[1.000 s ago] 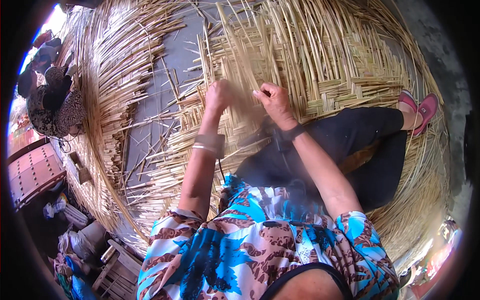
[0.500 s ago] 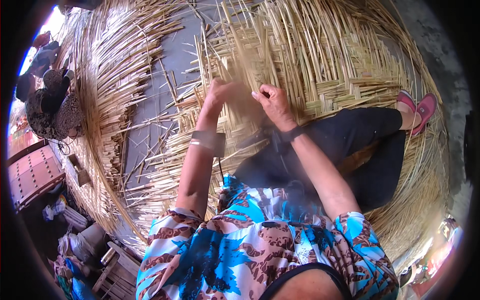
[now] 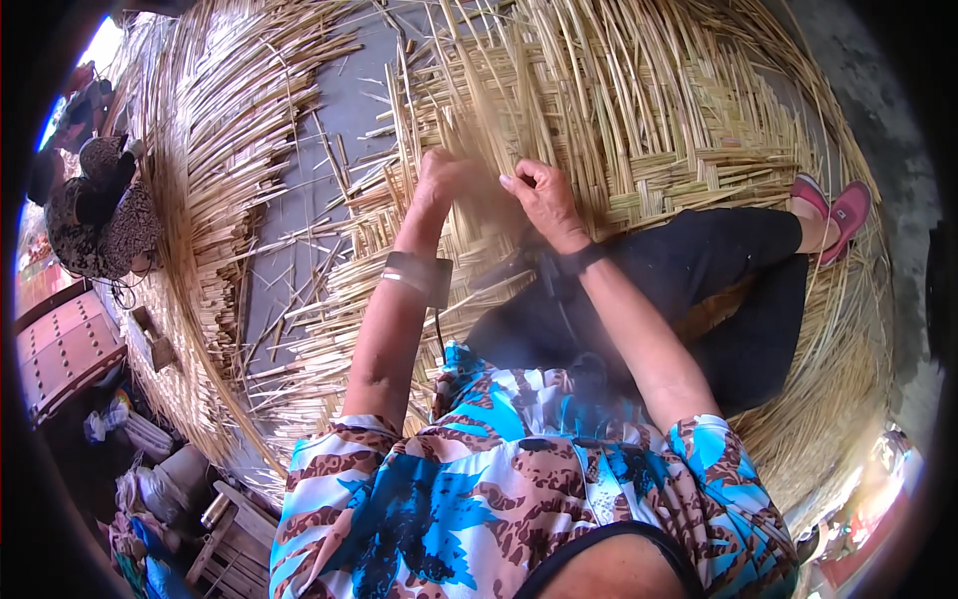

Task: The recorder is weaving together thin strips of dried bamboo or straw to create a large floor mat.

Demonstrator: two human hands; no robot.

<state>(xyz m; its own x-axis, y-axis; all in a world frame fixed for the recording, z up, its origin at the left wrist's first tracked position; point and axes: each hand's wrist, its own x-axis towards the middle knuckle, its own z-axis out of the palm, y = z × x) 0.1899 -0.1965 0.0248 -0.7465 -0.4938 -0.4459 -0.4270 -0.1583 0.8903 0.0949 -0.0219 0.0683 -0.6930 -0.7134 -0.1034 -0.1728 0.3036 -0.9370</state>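
My left hand (image 3: 439, 178) is closed over pale reed strips in the middle of a woven reed mat (image 3: 679, 120); what exactly its fingers grip is hidden by a blurred patch. My right hand (image 3: 541, 198), a short way to the right, has its fingers curled into a pinch, with the thumb pointing left toward my left hand; what lies between its fingers is too small to make out. Loose upright strips stand just beyond both hands, and my dark-trousered leg (image 3: 679, 270) lies under my right forearm on the reeds.
Another person (image 3: 95, 205) crouches at the left beside a second reed spread (image 3: 210, 120). A wooden chest (image 3: 70, 344), bundled cloths (image 3: 160, 499) and a wooden stool (image 3: 239, 529) stand at lower left. Pink sandals (image 3: 846, 220) are on my feet at right. Grey floor (image 3: 282, 250) shows between the reeds.
Both hands have shifted slightly up and to the left in the view over the last second, staying closed and close together.
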